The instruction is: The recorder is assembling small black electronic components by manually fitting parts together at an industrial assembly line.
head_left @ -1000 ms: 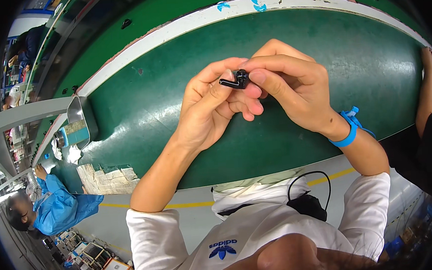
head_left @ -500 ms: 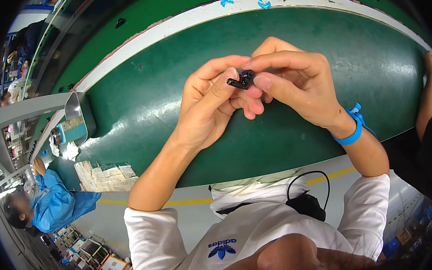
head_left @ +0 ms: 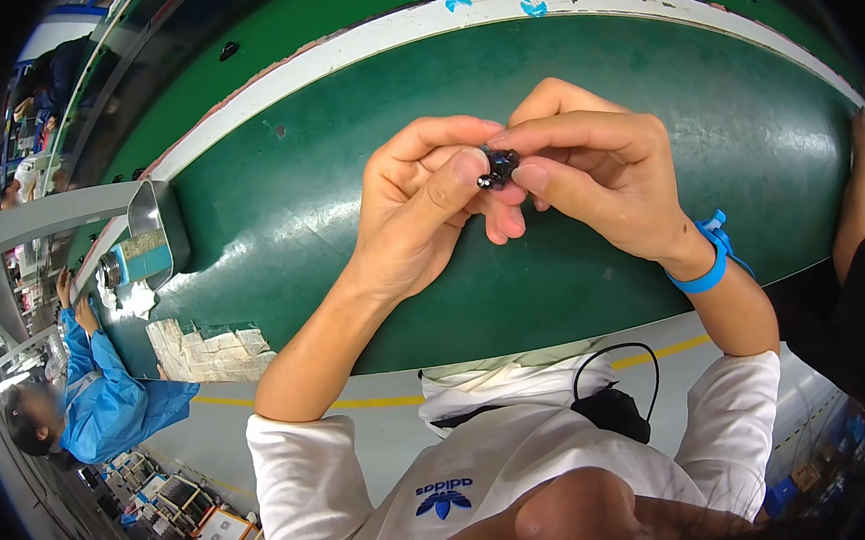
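Both forearms come in from the near edge, elbows bent and spread wide, and slant far and inward until the hands meet above the middle of the green bench top [head_left: 456, 313]. The left hand [head_left: 410, 203] reaches far and to the right, its palm turned toward the right, the thumb laid along the near-left side of a small black part [head_left: 502, 168] and the index finger arched over to its far side; the lower fingers curl loosely beneath. That hand is partly closed, grasping the part in a light pinch. The right hand [head_left: 611, 175], a blue wristband [head_left: 704, 273] at its wrist, comes in from the right with its back raised and fingers bent; thumb and index finger are drawn nearly together, grasping the part by its right and far side. The black part sits between the two sets of fingertips, held up off the bench top. A narrow, shiny end of it faces near and slightly left, while the rounded bulk lies farther and to the right. Its long axis looks foreshortened, running roughly toward the wearer; the exact tilt cannot be told, as fingers cover some of it.
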Demonstrator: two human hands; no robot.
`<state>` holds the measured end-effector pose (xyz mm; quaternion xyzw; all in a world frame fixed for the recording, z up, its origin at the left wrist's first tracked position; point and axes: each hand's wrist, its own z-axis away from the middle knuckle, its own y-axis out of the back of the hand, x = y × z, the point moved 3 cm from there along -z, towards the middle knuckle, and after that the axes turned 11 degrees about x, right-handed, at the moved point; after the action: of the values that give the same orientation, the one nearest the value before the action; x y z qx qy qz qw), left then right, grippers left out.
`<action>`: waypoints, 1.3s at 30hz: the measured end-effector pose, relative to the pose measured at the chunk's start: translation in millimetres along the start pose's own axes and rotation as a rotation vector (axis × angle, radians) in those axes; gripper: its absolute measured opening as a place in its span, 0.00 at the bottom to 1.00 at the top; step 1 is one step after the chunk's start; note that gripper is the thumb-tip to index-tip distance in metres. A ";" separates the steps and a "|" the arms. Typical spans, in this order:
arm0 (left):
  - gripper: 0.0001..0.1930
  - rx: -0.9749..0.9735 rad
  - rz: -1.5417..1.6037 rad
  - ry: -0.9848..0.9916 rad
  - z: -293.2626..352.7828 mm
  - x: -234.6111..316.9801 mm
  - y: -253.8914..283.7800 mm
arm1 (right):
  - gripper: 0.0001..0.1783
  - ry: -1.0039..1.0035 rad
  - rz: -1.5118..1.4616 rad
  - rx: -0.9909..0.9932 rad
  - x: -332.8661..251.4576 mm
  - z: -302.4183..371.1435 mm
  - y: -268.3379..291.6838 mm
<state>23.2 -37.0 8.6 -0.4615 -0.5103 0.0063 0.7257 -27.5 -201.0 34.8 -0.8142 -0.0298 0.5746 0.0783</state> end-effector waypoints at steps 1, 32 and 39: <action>0.14 -0.011 0.002 -0.022 0.3 0.2 0.3 | 0.12 0.024 0.012 -0.014 -0.4 0.0 -0.4; 0.21 -0.097 -0.151 -0.338 8.2 11.4 -7.3 | 0.09 0.131 0.035 -0.001 -9.0 6.7 -4.3; 0.22 -0.106 -0.115 -0.326 7.7 9.2 -9.0 | 0.09 0.112 0.040 -0.002 -8.8 6.6 -3.6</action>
<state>17.7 -32.7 21.8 -0.4622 -0.6464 0.0126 0.6070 -36.5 -198.0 41.4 -0.8457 -0.0094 0.5293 0.0676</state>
